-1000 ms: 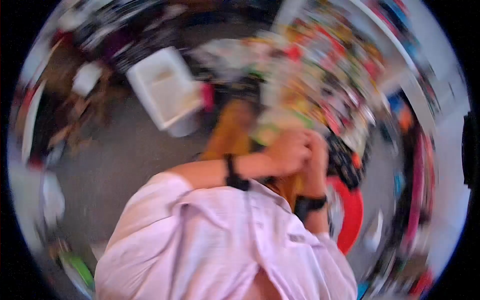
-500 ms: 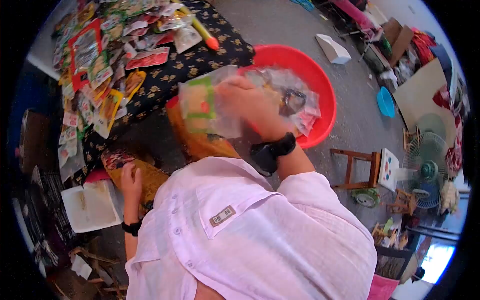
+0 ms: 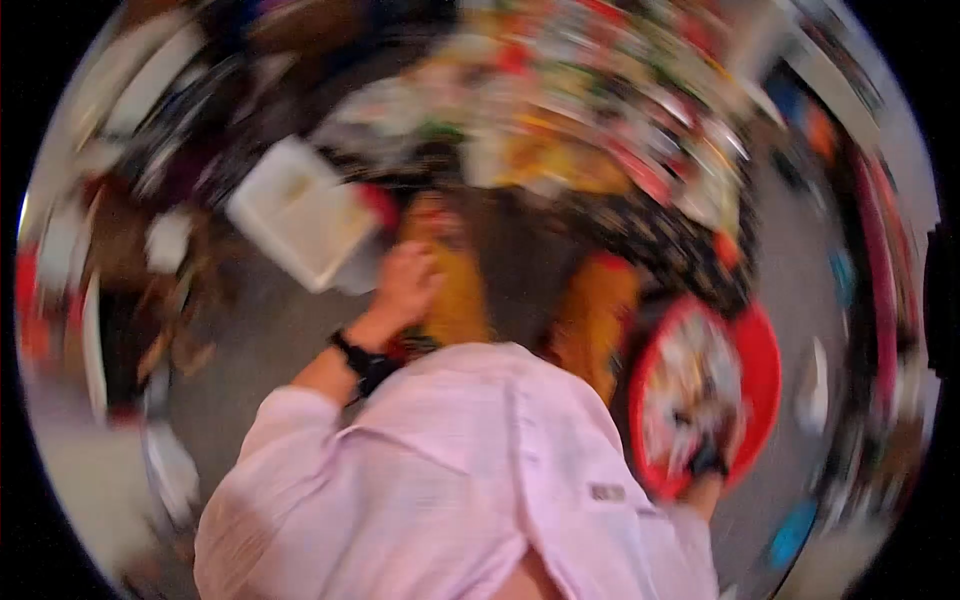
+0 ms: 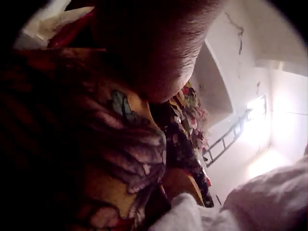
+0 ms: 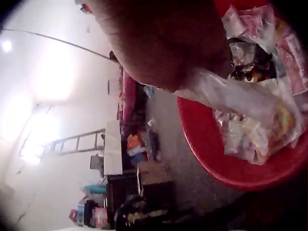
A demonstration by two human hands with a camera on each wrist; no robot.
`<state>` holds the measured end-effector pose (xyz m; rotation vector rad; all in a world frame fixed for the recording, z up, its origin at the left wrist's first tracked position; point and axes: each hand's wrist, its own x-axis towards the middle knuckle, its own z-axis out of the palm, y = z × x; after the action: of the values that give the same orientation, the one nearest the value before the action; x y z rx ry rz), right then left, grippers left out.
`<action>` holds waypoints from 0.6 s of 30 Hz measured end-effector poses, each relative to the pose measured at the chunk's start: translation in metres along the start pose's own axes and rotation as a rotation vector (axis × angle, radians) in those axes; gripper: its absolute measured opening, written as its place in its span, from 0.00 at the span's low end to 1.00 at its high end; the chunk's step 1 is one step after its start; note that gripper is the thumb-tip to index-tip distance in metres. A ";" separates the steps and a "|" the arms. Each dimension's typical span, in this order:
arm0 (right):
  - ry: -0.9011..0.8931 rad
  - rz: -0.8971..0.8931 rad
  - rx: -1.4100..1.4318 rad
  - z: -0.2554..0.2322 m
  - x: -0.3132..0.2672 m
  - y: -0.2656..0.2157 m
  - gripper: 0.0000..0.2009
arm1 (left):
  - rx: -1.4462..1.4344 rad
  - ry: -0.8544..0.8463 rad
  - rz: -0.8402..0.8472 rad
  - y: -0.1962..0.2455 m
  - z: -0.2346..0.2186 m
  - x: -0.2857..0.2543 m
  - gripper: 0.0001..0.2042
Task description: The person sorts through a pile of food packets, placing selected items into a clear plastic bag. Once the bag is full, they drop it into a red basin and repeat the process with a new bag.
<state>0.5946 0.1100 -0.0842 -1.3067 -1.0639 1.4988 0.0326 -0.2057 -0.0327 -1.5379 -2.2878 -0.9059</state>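
Note:
In the blurred head view my left hand (image 3: 408, 282) rests on the left leg of yellow-brown patterned trousers (image 3: 458, 300). The left wrist view shows the same hand (image 4: 154, 53) dark against the patterned cloth (image 4: 130, 149), with nothing seen in it. My right hand (image 5: 168, 43) is down at the red basin (image 3: 762, 370) on my right side. It grips a clear plastic packet (image 5: 236, 98) that stretches out over other packets (image 5: 240, 142) lying in the basin. The fingers of that hand are hidden behind it.
Ahead is a heap of colourful packets (image 3: 560, 110) on dark flowered cloth (image 3: 640, 225). A white box (image 3: 300, 215) stands on the floor to the left. Further right lie a white block (image 3: 815, 385) and a blue basin (image 3: 793, 535).
Both hands were together before me. Then the right hand swept a clear, green-edged packet toward the basin, where it is now, while the left hand came down on the leg. The head view has swung.

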 end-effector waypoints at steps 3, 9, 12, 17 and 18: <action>0.074 -0.034 -0.184 0.013 0.039 0.017 0.10 | 0.091 0.034 -0.208 -0.017 -0.016 -0.020 0.14; 0.164 -0.050 -0.445 0.058 0.082 0.041 0.10 | 0.089 0.014 -0.831 -0.062 -0.075 -0.081 0.17; 0.181 -0.061 -0.462 0.070 0.089 0.040 0.09 | -0.027 0.312 -1.145 -0.106 -0.118 -0.137 0.22; 0.189 -0.104 -0.453 0.086 0.099 0.033 0.09 | 0.653 -0.082 -1.391 -0.203 -0.218 -0.272 0.16; 0.174 -0.123 -0.442 0.088 0.103 0.030 0.09 | 0.842 -0.368 -1.304 -0.224 -0.244 -0.305 0.13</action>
<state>0.4963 0.1959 -0.1322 -1.6065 -1.3817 1.0692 -0.0748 -0.6405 -0.0798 0.2697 -3.1718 0.3081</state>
